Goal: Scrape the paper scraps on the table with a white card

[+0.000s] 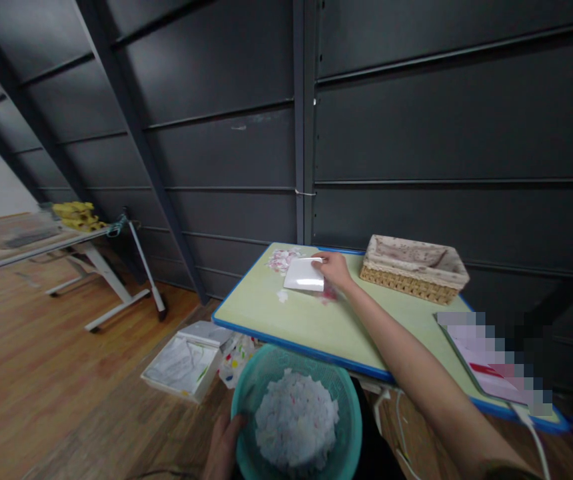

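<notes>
Over the pale green tabletop [266, 320], my right hand [334, 268] pinches a glossy white rectangular card [302, 275] by its right edge; whether the card touches the surface I cannot tell. Beside it lies a small white scrap [282, 295], and a pink flower pattern [282, 260] shows behind its left side. My left hand [224, 443] grips the left rim of a teal plastic basket [351, 400], thumb over the edge. Many small white paper-like scraps [296, 420] fill the basket's bottom. It stands below the table's front edge, close to my body.
A cloth-lined wicker basket [406, 287] sits at the table's back right, and a tablet-like device [486, 367], partly blurred, with a white cable [534, 433] lies at the right. An open white box [181, 363] rests on the floor. Another table [41, 243] with yellow items stands at left.
</notes>
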Demonstrator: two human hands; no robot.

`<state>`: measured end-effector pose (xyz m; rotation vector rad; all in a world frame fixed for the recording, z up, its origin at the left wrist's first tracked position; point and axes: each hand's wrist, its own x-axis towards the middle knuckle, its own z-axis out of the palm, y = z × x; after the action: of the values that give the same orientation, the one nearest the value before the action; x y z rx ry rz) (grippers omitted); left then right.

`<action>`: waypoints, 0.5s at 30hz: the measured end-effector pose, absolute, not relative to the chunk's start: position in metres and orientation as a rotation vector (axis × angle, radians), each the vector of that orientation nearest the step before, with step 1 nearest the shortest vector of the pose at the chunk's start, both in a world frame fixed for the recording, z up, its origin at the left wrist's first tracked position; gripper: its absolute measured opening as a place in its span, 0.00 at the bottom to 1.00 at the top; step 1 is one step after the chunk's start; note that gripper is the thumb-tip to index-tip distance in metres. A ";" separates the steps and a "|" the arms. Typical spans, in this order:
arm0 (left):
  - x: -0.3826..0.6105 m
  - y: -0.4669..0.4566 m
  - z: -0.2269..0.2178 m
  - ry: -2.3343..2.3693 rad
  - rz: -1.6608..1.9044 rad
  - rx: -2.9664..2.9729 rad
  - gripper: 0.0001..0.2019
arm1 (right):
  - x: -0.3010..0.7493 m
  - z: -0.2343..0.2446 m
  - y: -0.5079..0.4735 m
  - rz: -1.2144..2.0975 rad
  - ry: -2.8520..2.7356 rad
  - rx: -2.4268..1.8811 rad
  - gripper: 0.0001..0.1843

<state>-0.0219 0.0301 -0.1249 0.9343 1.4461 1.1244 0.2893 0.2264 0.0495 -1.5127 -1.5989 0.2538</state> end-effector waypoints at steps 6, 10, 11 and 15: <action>-0.020 0.029 -0.108 1.370 1.149 0.947 0.19 | 0.294 0.050 0.228 0.403 -1.607 -1.463 0.17; -0.021 0.030 -0.096 1.437 1.127 0.990 0.18 | 0.293 0.050 0.228 0.570 -1.604 -1.401 0.17; -0.021 0.030 -0.093 1.476 1.133 0.990 0.17 | 0.293 0.050 0.227 0.620 -1.607 -1.383 0.16; -0.019 0.030 -0.079 1.545 1.137 0.956 0.14 | 0.292 0.052 0.224 0.797 -1.542 -1.299 0.16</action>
<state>-0.0191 0.0301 -0.0793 0.9561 1.5451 1.1372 0.2915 0.2239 0.0523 -1.2989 -1.5421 0.7970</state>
